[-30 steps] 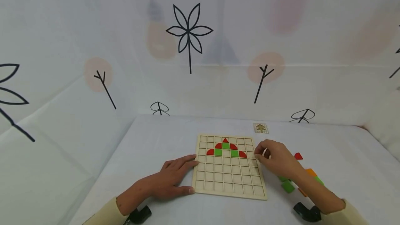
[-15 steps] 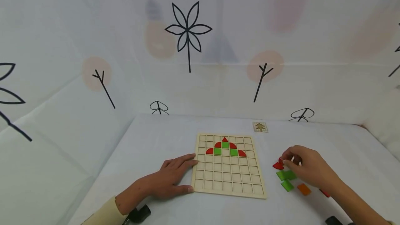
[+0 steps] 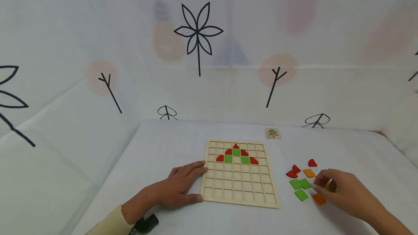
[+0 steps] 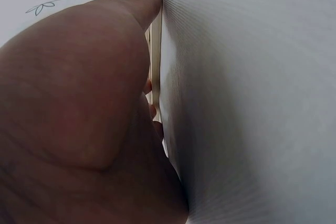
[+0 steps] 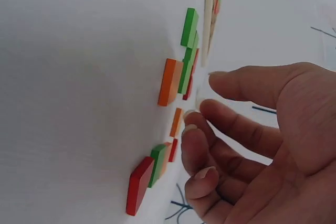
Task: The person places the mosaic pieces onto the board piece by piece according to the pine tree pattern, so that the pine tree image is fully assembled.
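A pale wooden grid board (image 3: 238, 180) lies on the white table, with red and green pieces set in a peaked pattern in its upper cells. My left hand (image 3: 177, 186) rests flat on the table, fingertips and thumb touching the board's left edge. To the right of the board, my right hand (image 3: 343, 191) hovers over loose pieces. Its thumb and bent fingers are apart with nothing between them in the right wrist view. Near its fingertips lie green squares (image 3: 301, 194) and an orange square (image 3: 319, 199). A red piece (image 5: 139, 186) and a green piece (image 5: 157, 166) lie below the hand.
Beyond the board lies a small card (image 3: 272, 133) with a tree pattern on a grid. A yellow-orange square (image 3: 309, 173) and red rounded pieces (image 3: 312, 163) are farther back among the loose pieces. A white printed cloth (image 3: 228, 93) stands behind the table.
My right hand has moved from the board's right edge over the red pieces, then right and nearer, uncovering the yellow-orange square. The left hand and the board's pattern stay the same.
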### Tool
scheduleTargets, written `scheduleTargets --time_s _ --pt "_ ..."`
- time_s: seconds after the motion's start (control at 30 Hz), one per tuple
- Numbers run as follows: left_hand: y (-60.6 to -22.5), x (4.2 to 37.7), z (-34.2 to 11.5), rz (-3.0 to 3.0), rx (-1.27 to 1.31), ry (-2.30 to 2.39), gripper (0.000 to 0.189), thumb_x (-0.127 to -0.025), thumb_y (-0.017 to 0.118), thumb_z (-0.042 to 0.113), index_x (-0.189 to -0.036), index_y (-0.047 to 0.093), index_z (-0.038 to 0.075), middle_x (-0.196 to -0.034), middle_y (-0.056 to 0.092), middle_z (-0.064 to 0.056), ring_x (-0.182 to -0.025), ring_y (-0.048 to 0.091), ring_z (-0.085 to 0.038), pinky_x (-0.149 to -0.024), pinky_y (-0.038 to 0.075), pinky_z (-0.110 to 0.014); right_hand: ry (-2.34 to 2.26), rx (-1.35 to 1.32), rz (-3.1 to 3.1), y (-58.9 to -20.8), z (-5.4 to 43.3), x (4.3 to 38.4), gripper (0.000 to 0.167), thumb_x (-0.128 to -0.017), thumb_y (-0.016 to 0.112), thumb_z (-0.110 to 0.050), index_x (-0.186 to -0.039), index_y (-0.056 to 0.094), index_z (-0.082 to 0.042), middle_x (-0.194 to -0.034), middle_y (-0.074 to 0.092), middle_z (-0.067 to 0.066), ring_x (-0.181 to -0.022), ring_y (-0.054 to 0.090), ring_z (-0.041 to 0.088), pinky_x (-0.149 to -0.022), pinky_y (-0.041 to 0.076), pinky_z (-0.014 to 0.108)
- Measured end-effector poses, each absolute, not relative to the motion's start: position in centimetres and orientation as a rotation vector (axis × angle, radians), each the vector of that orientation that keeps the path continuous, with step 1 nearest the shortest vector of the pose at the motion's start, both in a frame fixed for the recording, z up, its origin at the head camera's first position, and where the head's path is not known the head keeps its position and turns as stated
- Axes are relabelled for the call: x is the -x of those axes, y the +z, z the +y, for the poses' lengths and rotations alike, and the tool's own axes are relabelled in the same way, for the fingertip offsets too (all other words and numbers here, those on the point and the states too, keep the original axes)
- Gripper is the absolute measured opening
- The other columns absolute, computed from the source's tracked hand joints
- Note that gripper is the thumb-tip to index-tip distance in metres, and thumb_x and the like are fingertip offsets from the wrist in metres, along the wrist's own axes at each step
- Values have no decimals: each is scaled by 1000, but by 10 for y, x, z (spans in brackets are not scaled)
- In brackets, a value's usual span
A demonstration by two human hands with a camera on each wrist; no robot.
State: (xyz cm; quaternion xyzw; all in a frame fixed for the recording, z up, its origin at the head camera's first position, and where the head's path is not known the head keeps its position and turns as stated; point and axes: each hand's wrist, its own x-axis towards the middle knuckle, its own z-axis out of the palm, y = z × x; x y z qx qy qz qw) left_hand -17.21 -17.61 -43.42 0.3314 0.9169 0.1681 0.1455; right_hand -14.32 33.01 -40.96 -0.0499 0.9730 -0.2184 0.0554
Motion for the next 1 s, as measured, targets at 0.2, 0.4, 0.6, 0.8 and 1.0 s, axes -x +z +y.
scheduleTargets --time_s 0.2,0.4,0.6,0.8,1.0 --pt "-434 173 -174 2642 -956 477 82 -101 50 74 -168 19 37 -177 8 12 -162 16 -16 -120 26 -57 -619 115 2939 -415 336 131 26 -88 88 -31 -97 72 -13 -86 63 -6 -72 52 10 -64 47 23" --pt "-434 173 -175 2645 -955 476 83 -101 51 73 -168 19 36 -177 8 12 -162 16 -17 -120 26 -57 -598 42 2917 -421 332 131 37 -81 93 -34 -94 69 -9 -83 60 -5 -80 55 16 -65 48 24" --pt "-434 173 -174 2646 -958 474 83 -101 50 74 -168 19 36 -177 9 11 -161 16 -17 -120 26 -56 -553 -1 2868 -424 331 134 38 -82 92 -32 -94 69 -5 -82 61 -4 -80 55 17 -67 49 30" --pt "-436 174 -175 2642 -961 479 83 -101 49 75 -168 19 37 -177 9 11 -161 16 -16 -120 26 -56 -564 -45 2819 -422 331 134 39 -83 91 -33 -94 68 -4 -82 61 -2 -81 55 18 -71 51 35" --pt "-436 174 -174 2643 -947 474 83 -100 50 75 -168 18 38 -176 8 13 -161 16 -16 -120 26 -56 -586 -58 2829 -420 331 132 38 -83 91 -33 -92 66 -6 -84 61 -2 -81 56 17 -68 49 32"
